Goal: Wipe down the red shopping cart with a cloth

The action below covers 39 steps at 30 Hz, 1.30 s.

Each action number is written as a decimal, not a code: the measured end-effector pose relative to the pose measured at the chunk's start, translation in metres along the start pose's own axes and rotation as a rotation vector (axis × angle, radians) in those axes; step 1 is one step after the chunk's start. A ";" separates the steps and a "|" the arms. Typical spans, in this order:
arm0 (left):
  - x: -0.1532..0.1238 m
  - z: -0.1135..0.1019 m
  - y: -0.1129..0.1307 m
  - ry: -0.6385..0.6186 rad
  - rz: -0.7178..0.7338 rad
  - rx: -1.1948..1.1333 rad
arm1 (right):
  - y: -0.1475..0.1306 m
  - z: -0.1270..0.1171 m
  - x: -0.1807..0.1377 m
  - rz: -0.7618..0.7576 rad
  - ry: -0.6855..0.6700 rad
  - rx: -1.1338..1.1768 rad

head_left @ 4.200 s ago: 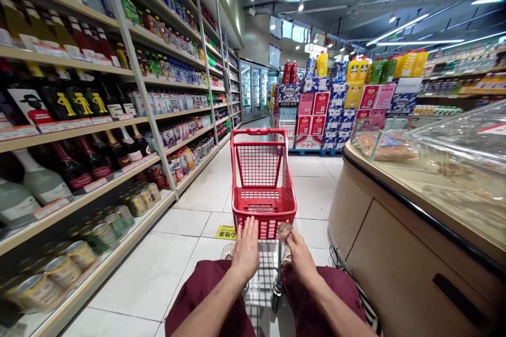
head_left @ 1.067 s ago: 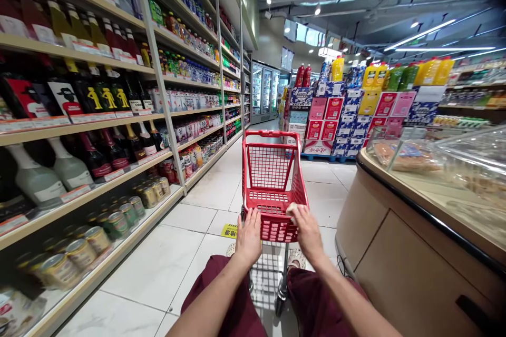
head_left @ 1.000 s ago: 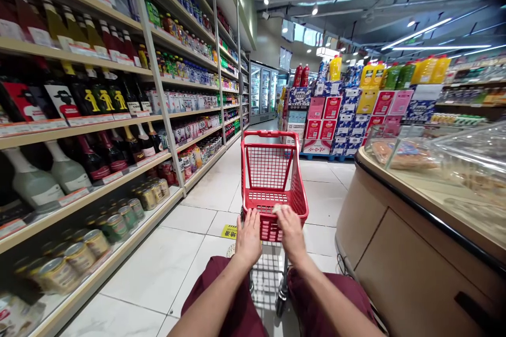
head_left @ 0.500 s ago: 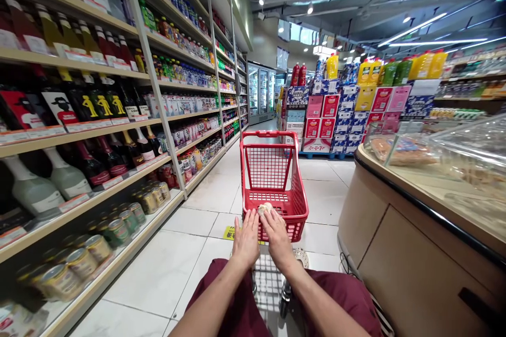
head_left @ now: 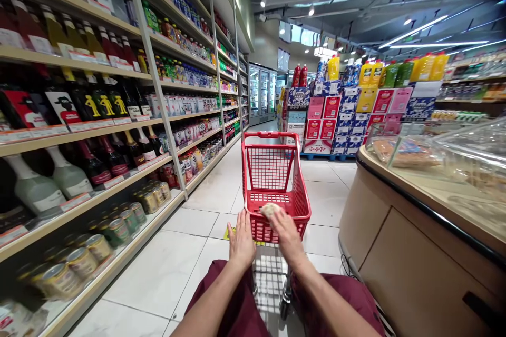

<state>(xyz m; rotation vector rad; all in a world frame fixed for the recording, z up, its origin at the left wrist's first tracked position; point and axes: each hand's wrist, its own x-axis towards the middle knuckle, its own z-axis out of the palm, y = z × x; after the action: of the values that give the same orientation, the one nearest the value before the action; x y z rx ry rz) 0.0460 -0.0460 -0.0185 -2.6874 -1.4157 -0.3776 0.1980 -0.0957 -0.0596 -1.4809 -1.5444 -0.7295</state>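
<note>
A red plastic shopping cart (head_left: 304, 192) stands directly before me, its basket edge close to my knees. My right hand (head_left: 288, 238) presses a crumpled cream-coloured cloth (head_left: 270, 210) against the near rim of the basket, and the fingers partly cover it. At the near left corner of the basket, my left hand (head_left: 242, 242) lies with fingers stretched out, touching the rim and holding nothing. Below the basket, the metal lower frame (head_left: 271, 274) of the cart sits between my legs.
Shelves (head_left: 130, 127) of bottles and cans line the left side. A curved counter (head_left: 389, 221) with clear covers stands at the right. Ahead are stacked drink cartons (head_left: 326, 116) and glass-door fridges (head_left: 262, 89). A yellow floor sticker (head_left: 229, 231) lies beside the cart.
My right hand has slid right along the rim with the cloth, moving away from my left hand. My left hand has shifted slightly left and stays at the rim.
</note>
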 end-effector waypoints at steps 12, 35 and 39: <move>0.003 -0.007 -0.021 -0.028 -0.066 0.042 | -0.038 0.022 0.018 -0.108 -0.114 0.103; -0.001 -0.001 0.025 0.154 0.175 -0.032 | 0.061 -0.048 -0.095 0.139 -0.144 -0.055; 0.000 0.001 0.020 0.122 0.117 -0.018 | 0.055 -0.056 -0.069 0.203 0.015 -0.021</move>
<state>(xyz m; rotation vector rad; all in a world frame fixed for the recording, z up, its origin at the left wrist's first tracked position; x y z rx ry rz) 0.0625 -0.0569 -0.0186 -2.6936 -1.2224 -0.5358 0.2574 -0.1702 -0.1015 -1.6161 -1.3548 -0.6383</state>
